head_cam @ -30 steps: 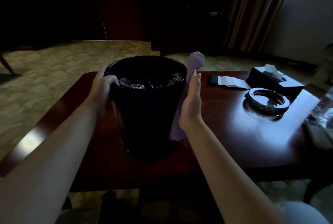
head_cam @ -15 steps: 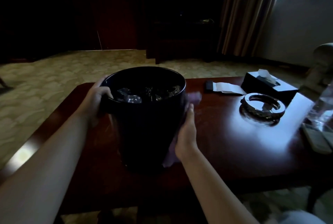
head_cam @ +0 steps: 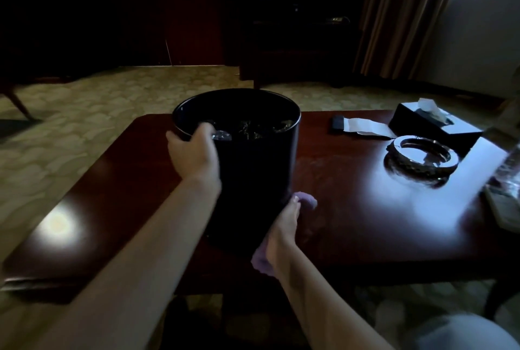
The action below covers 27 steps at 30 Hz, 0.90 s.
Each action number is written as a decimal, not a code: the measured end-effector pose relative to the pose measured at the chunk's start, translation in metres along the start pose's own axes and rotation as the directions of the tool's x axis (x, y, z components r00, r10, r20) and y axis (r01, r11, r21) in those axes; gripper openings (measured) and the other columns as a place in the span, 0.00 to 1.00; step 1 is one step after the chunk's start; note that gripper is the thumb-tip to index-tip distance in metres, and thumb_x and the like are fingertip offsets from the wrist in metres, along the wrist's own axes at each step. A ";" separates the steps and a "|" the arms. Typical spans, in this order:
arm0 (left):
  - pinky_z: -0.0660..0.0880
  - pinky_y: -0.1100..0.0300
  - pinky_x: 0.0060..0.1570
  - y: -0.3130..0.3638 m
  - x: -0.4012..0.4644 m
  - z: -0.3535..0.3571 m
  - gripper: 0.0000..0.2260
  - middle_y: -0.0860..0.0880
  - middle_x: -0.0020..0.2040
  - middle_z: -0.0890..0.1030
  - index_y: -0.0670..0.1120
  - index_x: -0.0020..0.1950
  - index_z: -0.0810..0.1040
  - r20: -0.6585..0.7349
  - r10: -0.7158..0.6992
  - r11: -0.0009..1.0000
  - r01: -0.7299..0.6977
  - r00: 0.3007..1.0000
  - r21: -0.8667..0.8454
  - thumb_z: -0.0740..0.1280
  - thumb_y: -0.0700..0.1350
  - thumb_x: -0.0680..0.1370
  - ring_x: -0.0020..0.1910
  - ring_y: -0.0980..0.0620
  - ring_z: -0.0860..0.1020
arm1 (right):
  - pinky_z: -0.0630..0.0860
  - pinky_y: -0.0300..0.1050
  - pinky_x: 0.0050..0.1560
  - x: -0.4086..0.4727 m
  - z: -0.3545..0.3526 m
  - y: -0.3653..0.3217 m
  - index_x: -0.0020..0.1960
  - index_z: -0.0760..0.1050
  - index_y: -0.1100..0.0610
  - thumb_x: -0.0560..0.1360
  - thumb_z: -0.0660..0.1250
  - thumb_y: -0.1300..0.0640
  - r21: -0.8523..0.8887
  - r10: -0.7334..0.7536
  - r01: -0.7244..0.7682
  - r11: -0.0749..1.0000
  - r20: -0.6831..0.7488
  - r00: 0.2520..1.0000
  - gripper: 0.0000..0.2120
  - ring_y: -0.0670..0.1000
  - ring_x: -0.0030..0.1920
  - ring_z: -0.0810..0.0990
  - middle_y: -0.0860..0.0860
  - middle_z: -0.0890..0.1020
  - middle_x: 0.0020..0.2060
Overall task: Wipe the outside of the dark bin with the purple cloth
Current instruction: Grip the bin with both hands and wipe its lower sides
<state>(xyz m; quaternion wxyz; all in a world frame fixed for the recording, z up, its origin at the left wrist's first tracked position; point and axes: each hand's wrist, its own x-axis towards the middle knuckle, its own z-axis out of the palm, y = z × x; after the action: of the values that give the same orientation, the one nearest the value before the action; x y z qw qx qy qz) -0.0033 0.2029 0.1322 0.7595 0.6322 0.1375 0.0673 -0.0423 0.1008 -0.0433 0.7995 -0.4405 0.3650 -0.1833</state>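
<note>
A: While the dark bin (head_cam: 253,164) stands upright on the desk (head_cam: 351,209), where are the hands?

B: The left hand (head_cam: 194,152) grips the bin's rim on its left side, with the fingers curled over the edge into the bin. The right hand (head_cam: 284,231) is low on the bin's right side, near the bottom.

A: And the purple cloth (head_cam: 305,199)?

B: It is under the right hand, between the hand and the bin wall. The fingers lie long and flat and press the cloth on the bin. A bit of cloth sticks out past the fingertips, and a bit sticks out by the wrist.

A: What is inside the bin?

B: Something crinkly and shiny, like a plastic bag. It is too dark to tell more.

A: What is to the right of the bin?

B: A round shiny ashtray (head_cam: 422,155) and, behind it, a black tissue box (head_cam: 433,127). A white paper (head_cam: 365,126) lies flat between the bin and the tissue box.
</note>
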 end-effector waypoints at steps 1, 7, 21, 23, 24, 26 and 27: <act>0.64 0.49 0.69 -0.003 -0.019 0.004 0.46 0.45 0.74 0.63 0.47 0.77 0.53 -0.005 0.054 0.998 -0.054 0.999 0.025 0.67 0.52 0.62 0.71 0.46 0.65 | 0.58 0.57 0.74 -0.010 0.004 -0.002 0.77 0.54 0.47 0.76 0.49 0.32 0.007 -0.029 0.029 1.000 -0.021 0.999 0.34 0.53 0.74 0.62 0.49 0.60 0.75; 0.46 0.53 0.72 -0.020 -0.072 0.029 0.45 0.47 0.78 0.47 0.45 0.78 0.45 -0.048 0.157 0.970 -0.145 0.986 0.196 0.70 0.53 0.71 0.76 0.50 0.47 | 0.55 0.55 0.75 -0.031 0.004 0.016 0.78 0.48 0.47 0.75 0.48 0.33 0.039 -0.070 0.071 0.997 -0.025 0.997 0.36 0.51 0.76 0.57 0.48 0.55 0.77; 0.72 0.48 0.62 0.001 -0.017 0.024 0.45 0.47 0.72 0.65 0.49 0.77 0.53 0.084 0.076 0.994 -0.083 0.994 0.077 0.66 0.49 0.60 0.66 0.47 0.70 | 0.57 0.53 0.74 -0.018 -0.003 0.012 0.76 0.56 0.58 0.82 0.45 0.43 -0.241 -0.086 0.079 0.967 -0.019 0.996 0.28 0.54 0.72 0.63 0.53 0.65 0.71; 0.74 0.49 0.59 0.000 -0.011 0.023 0.46 0.48 0.67 0.69 0.48 0.77 0.53 0.087 0.084 0.992 -0.091 0.993 0.082 0.66 0.48 0.60 0.62 0.47 0.73 | 0.51 0.50 0.76 -0.030 -0.007 0.019 0.77 0.53 0.58 0.83 0.46 0.48 -0.231 -0.116 0.119 0.966 0.027 0.993 0.26 0.52 0.75 0.57 0.52 0.59 0.75; 0.75 0.49 0.58 0.000 -0.009 0.023 0.46 0.49 0.64 0.71 0.48 0.77 0.53 0.089 0.084 0.993 -0.091 0.993 0.078 0.66 0.48 0.59 0.59 0.47 0.75 | 0.51 0.48 0.76 -0.025 -0.010 0.018 0.77 0.52 0.57 0.83 0.46 0.47 -0.238 -0.127 0.132 0.962 0.036 0.991 0.26 0.52 0.75 0.57 0.52 0.58 0.76; 0.76 0.48 0.57 0.000 -0.008 0.021 0.47 0.47 0.65 0.70 0.49 0.77 0.52 0.100 0.073 0.994 -0.080 0.992 0.071 0.65 0.48 0.58 0.58 0.47 0.75 | 0.58 0.47 0.73 -0.005 -0.011 -0.003 0.77 0.54 0.58 0.83 0.46 0.46 -0.271 -0.124 0.121 0.955 0.007 0.992 0.26 0.53 0.74 0.61 0.54 0.61 0.75; 0.75 0.48 0.58 0.001 -0.007 0.021 0.47 0.46 0.67 0.69 0.49 0.77 0.53 0.109 0.063 0.995 -0.072 0.992 0.074 0.65 0.48 0.58 0.59 0.46 0.74 | 0.64 0.45 0.69 0.008 -0.015 -0.017 0.76 0.58 0.58 0.83 0.46 0.46 -0.254 -0.105 0.104 0.962 0.008 0.994 0.25 0.54 0.72 0.66 0.54 0.65 0.73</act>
<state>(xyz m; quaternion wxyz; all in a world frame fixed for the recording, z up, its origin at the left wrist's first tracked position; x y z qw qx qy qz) -0.0034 0.1818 0.1378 0.7378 0.6684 0.0777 0.0536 -0.0479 0.0782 -0.0379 0.7247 -0.5572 0.3642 -0.1783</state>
